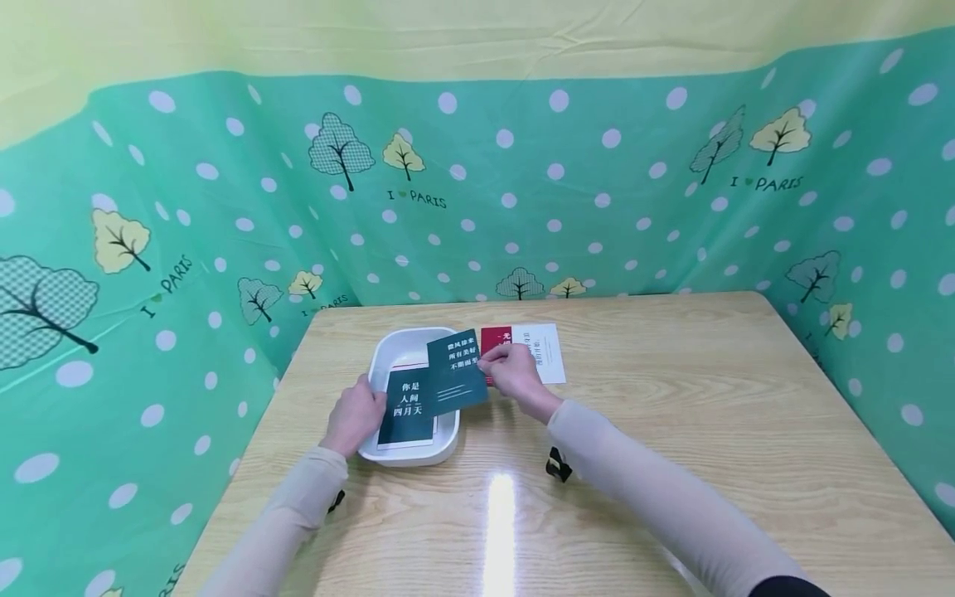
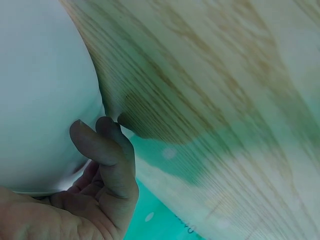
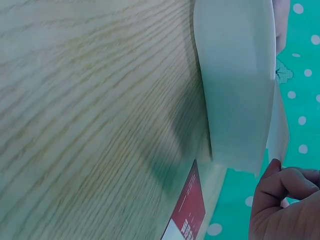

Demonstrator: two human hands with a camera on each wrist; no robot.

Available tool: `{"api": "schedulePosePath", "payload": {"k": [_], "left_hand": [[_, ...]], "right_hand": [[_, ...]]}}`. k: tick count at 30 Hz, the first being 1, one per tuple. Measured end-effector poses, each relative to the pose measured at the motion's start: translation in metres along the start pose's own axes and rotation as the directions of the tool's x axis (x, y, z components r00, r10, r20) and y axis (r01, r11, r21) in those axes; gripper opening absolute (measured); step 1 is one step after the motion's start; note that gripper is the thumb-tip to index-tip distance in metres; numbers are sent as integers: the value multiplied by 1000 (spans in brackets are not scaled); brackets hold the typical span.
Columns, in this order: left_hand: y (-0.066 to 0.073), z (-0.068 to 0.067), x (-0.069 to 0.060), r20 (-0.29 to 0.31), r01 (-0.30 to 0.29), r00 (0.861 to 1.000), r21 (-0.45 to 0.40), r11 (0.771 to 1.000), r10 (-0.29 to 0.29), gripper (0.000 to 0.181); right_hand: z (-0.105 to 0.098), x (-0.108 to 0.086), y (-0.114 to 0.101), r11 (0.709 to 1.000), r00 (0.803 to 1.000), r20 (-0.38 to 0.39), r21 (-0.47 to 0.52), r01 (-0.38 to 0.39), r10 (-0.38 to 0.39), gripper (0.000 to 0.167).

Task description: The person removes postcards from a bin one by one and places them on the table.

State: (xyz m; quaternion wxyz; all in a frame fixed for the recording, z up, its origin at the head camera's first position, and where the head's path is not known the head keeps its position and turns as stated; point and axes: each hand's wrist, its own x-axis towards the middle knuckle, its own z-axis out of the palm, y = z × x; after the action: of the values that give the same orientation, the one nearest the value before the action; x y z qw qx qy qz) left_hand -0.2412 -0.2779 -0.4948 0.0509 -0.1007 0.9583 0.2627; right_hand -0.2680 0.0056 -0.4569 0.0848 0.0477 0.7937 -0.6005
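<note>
looks partway: one dark green card (image 1: 406, 427) in the white tray (image 1: 406, 347), red line showing past its 12 o'clock edge, can't tell if more sits under. second green card (image 1: 455, 377) pinched in right hand (image 1: 515, 371), over tray's 3 o'clock rim, not down yet. red-and-white card (image 1: 539, 355) left outside on table (image 1: 671, 398), 2 o'clock. left hand (image 1: 354, 417) grips tray rim, 9 o'clock.

dark green card (image 1: 455, 377) over white tray (image 1: 410, 456)

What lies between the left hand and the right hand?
The head view shows the white tray, a dark green card lying inside, and another green card pinched by the right hand.
</note>
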Motion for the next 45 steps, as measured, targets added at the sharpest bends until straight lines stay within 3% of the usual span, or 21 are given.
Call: {"api": "schedulePosePath", "payload": {"k": [18, 28, 45], "left_hand": [[2, -2, -1, 30, 16, 999, -46, 999, -15, 57], [2, -2, -1, 30, 23, 999, -33, 999, -22, 59], [2, -2, -1, 25, 16, 1000, -21, 1000, -15, 58]], "right_hand": [[-28, 6, 6, 1000, 1000, -27, 12, -9, 9, 12], [-46, 13, 17, 997, 999, -27, 75, -17, 19, 12], [-72, 19, 25, 997, 997, -62, 63, -39, 43, 15]]}}
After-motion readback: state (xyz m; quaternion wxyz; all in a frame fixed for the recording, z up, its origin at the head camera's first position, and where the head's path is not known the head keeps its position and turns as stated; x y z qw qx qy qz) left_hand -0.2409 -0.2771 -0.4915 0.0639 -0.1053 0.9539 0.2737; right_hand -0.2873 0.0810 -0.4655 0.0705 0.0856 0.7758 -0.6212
